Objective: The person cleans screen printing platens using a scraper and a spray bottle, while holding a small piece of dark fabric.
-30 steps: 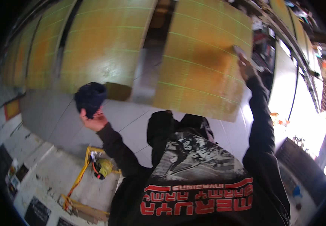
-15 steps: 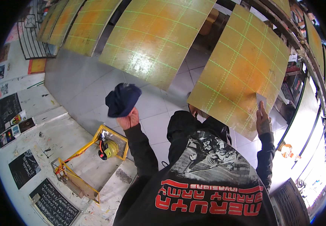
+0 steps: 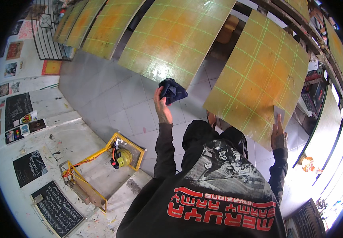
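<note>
My left hand [image 3: 162,106] grips a bunched dark blue cloth [image 3: 174,92] in the air, by the lower edge of the middle yellowish board [image 3: 175,35]. Over the near right corner of another yellowish board [image 3: 258,75], my right hand [image 3: 278,134] pinches a flat grey rectangular piece [image 3: 277,112] between fingers and thumb. That piece lies at the board's surface; whether it touches is hard to tell. Both boards carry bright green grid lines and orange stains.
More gridded boards [image 3: 108,25] line up at the far left. A yellow metal frame [image 3: 139,156] holding a small yellow-green gas canister [image 3: 124,157] stands on the white worktop [image 3: 76,139] at left. Dark metal rails [image 3: 294,20] run along the right; grey tiles [image 3: 124,95] cover the floor.
My left hand has carried the cloth to the right and slightly up, toward the middle board. My right hand stays near the same board corner. The whole view has shifted a little.
</note>
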Available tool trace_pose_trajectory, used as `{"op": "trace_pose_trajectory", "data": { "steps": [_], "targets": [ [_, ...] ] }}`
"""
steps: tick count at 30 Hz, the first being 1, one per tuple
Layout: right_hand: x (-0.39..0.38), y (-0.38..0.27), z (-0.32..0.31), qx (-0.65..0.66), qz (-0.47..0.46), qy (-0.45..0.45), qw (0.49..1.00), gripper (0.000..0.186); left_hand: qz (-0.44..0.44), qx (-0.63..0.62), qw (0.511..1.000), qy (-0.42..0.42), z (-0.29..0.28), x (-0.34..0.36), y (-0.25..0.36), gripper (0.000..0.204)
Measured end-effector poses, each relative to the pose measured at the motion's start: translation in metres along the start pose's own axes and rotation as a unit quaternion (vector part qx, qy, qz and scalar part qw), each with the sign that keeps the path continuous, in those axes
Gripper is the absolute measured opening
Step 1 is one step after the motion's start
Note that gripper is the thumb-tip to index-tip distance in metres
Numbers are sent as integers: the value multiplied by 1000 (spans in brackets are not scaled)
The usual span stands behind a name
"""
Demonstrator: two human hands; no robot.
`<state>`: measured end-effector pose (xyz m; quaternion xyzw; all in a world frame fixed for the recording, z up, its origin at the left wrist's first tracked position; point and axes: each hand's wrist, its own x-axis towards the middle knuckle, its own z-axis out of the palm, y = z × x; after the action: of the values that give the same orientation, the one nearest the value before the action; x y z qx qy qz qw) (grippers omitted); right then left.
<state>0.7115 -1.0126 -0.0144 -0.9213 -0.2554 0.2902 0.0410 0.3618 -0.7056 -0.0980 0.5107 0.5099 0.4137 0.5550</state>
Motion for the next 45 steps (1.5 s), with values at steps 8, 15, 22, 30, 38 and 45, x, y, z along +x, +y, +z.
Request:
{"op": "trace_pose_trajectory", "data": {
  "steps": [8,15,22,30,38,45],
  "targets": [
    [2,0,3,-31,0,6,999,54,151,335,927,-69,3,-19,3,75],
    [-34,49,53,-4,-100,18,995,55,93,113,986,82,-10,-24,-20,72],
    [58,12,9,55,-194,162,966,57,4,-59,964,260,7,-54,-12,70],
    [193,48,-23,37,-325,360,874,50,-83,-122,942,302,-36,-64,-44,54],
    [-66,12,16,70,-68,124,987,43,-195,14,886,420,-178,-164,-127,74],
    [-69,16,50,74,-31,113,990,57,-213,-105,900,366,-165,-113,-118,64]
  ]
}}
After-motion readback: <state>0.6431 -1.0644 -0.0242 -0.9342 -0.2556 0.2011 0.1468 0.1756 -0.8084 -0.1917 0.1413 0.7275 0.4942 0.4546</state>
